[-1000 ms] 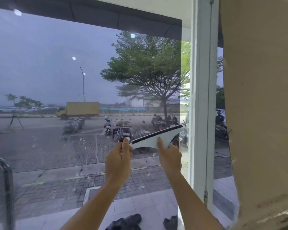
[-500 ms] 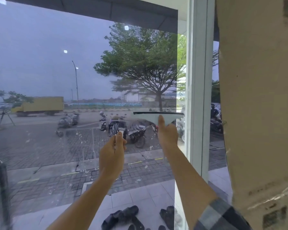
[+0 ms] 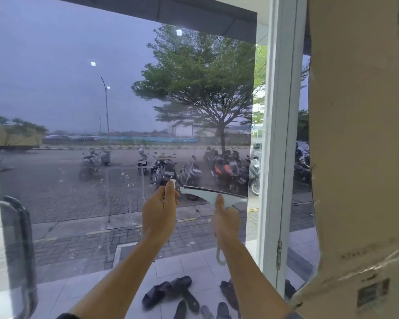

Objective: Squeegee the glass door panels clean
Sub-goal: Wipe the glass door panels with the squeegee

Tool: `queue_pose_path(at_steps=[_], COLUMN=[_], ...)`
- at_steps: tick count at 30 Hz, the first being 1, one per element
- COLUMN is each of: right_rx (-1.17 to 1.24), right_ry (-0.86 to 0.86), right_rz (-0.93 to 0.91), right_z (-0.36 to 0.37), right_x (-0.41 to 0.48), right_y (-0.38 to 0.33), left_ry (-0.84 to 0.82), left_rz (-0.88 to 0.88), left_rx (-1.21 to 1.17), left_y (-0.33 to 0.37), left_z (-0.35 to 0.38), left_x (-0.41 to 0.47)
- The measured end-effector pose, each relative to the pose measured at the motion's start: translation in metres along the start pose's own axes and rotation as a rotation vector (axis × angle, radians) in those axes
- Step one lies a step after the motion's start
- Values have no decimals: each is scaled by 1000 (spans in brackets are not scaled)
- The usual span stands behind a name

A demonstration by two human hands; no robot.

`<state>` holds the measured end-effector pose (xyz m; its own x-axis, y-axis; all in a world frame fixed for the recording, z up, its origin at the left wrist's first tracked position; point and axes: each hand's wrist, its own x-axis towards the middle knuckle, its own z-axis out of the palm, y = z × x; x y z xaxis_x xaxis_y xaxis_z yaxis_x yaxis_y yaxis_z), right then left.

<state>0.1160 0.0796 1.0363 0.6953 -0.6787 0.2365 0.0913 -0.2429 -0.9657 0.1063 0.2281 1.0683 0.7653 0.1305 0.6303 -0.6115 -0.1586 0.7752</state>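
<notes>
1. Head view: right hand (image 3: 226, 223) curls round the pale-blue plastic squeegee with black rubber blade (image 3: 213, 194), pressed to the tinted glass door panel (image 3: 78, 88) near its right edge.
2. Left hand (image 3: 160, 210) fingertips pinch a small white piece (image 3: 173, 181) (possibly a scraper).
3. Likely mid-stroke; the next move calls for an even downward pull.

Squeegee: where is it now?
Head view, right of centre: right hand holds the squeegee on the glass, between the left hand, pinching a small white piece, and the white door frame.
</notes>
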Motion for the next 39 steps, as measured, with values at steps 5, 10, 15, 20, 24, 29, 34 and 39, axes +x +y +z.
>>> queue_pose_path(at_steps=[5, 10, 15, 20, 24, 29, 34, 39], right_rx=[-217, -387, -480, -366, -331, -338, -364, -395], right_ry=[33, 135, 173, 194, 186, 188, 165, 157], right_rz=[-258, -374, -431, -443, -440, -442, -440, -459], right_z=[-11, -13, -30, -40, -50, -59, -61, -58], right_x=[-2, -1, 4, 14, 20, 23, 21, 18], right_y=[-34, -61, -62, -51, -50, -45, -31, -34], left_ry=[49, 141, 142, 127, 77, -55, -151, -131], left_rz=[5, -20, 25, 63, 114, 123, 126, 162], left_rx=[135, 312, 363, 379, 416, 368, 396, 458], left_y=[19, 30, 36, 45, 48, 58, 70, 55], left_z=[-17, -40, -39, -20, -2, 30, 58, 48], left_x=[4, 14, 34, 46, 48, 52, 40, 38])
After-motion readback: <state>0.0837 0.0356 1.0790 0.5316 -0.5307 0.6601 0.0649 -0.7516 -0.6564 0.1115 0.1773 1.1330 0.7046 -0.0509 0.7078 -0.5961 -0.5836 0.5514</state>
